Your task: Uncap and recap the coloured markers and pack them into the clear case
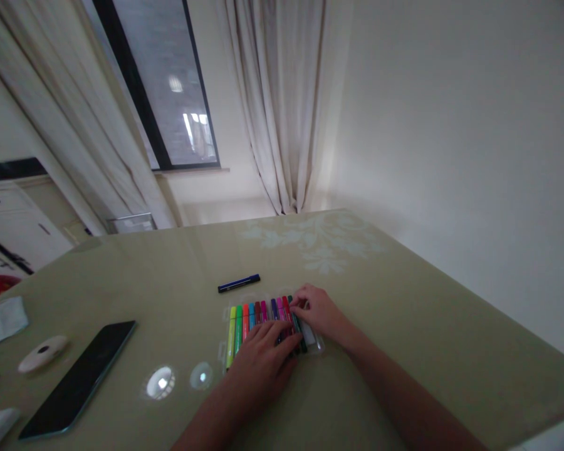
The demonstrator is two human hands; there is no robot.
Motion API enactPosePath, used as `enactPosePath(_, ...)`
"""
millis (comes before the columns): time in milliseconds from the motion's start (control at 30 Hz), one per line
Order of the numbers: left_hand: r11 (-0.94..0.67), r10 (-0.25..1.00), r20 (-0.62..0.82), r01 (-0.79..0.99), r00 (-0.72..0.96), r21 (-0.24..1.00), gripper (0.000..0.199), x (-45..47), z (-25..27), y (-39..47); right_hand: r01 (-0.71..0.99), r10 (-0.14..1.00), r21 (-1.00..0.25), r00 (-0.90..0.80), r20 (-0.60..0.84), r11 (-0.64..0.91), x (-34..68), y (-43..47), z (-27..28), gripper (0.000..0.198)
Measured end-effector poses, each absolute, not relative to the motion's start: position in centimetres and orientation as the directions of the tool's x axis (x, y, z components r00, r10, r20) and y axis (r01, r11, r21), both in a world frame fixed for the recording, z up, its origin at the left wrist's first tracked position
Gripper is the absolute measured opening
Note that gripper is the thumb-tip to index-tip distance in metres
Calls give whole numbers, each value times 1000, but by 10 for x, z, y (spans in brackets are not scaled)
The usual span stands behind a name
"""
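the clear pen case (318, 346) lies on the desk (380, 307) right under both hands, with coloured pens (252, 315) side by side in it, from a yellow pen (230, 335) at the left end to a dark green pen (297, 322) near the right. the left hand (267, 347) is laid over the near part of the row, fingers stretched out; its underside is hidden, so i cannot tell if its grip has hold of a pen. the right hand (318, 308) has thumb and forefinger drawn together at the far end of the dark green pen, but whether that grip pinches it or only touches it i cannot tell.

as for how far things are, i count about ten pens in the row (the left hand covers part of it, so take that loosely). one dark blue pen (239, 284) lies outside, just beyond the case. a narrow gap shows between the magenta pen (264, 311) and the purple pen (274, 308), and some bare plastic at the right end, so the row seems mostly filled, not fully.
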State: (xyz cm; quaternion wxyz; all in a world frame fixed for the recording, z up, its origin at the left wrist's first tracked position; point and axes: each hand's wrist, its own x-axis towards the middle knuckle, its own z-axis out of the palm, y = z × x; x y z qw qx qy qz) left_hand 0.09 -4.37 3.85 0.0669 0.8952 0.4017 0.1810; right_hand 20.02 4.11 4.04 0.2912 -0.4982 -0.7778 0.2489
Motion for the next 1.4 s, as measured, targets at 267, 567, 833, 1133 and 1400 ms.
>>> enactPosePath(267,-625,779,306,639,547,449,41,-24,43,-27,605,920,-701,-334,206,377,203,42,37,8)
enactPosePath(567,-222,927,366,903,79,367,48,-115,5,33,654,917,-645,-326,232,396,199,39,42,11)
enactPosePath(833,-140,934,357,920,0,367,24,-103,20,24,689,906,-591,-350,237,421,198,39,43,10)
enactPosePath(1133,-298,873,476,658,-104,692,24,-58,38,-1,357,928,-865,-247,278,354,186,28,50,31)
enactPosePath(1400,-506,850,511,463,126,727,10,-1,39,-35,-183,982,-973,-97,163,143,187,34,54,42)
